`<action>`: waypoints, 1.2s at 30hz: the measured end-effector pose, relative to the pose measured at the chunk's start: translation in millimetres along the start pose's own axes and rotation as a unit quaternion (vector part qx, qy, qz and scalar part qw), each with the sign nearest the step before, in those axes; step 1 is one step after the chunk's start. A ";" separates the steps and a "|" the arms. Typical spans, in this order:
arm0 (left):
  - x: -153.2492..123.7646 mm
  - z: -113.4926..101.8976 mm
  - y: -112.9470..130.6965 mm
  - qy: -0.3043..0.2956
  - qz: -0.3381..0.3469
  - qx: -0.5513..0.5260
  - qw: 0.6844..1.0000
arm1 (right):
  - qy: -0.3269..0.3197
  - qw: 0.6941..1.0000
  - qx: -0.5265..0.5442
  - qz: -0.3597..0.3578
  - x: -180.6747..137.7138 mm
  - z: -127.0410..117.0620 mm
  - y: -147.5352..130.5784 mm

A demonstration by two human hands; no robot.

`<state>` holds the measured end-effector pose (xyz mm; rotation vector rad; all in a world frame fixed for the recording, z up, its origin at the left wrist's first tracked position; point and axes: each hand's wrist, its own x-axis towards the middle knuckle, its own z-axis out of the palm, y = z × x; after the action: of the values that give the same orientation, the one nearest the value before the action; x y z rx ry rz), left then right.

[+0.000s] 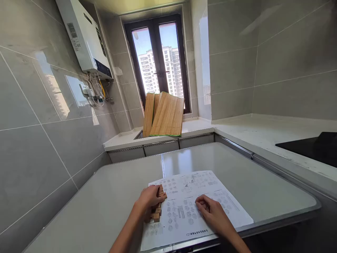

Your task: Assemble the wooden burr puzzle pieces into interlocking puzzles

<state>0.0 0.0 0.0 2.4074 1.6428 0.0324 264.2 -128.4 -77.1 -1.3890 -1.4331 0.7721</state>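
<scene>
While the left hand (149,199) lies curled over a small wooden puzzle (158,205), its fingers wrap the top of the blocks and are closed on them. This puzzle is a cluster of short, square-cut sticks of pale brown wood, notched and stacked, and it sits on the left part of a printed sheet (189,207) near the front edge of the table (105,200). Just to the right, the right hand (213,211) rests on the sheet with its fingers bent inward and fingertips pressing the paper; it holds nothing. White and thin, the sheet is covered with rows of small grey diagrams.

Smooth, glossy and pale grey, the table has rounded corners and a seam running down its middle. Beyond it a light counter (252,131) wraps the corner, with a flat black cooktop (313,146) set into it on the right. By the window (160,63) a sink (139,135) is sunk into the counter, and folded bamboo mats (164,116) of fine slats with a green hem stand at it, leaning upright. What else the sink holds cannot be told. On the tiled left wall hangs a white boxy water heater (84,35).
</scene>
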 end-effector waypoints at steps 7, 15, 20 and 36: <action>7.6 1.5 4.3 0.029 0.028 -0.005 0.999 | -0.002 1.000 -0.001 -0.003 0.5 -0.4 -0.7; 16.2 7.0 28.3 0.039 0.052 -0.018 0.998 | -0.001 1.000 -0.009 -0.003 0.5 0.0 -0.7; 6.7 26.1 64.9 0.056 0.084 -0.016 0.995 | 0.006 1.000 -0.006 -0.013 1.3 1.5 2.7; -22.1 57.7 94.6 0.081 0.050 -0.007 0.995 | 0.007 1.000 0.001 -0.028 4.6 3.9 5.8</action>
<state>86.8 -63.2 -35.0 2.5339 1.5795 0.2622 263.2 -122.3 -82.8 -1.3451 -1.4531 0.7258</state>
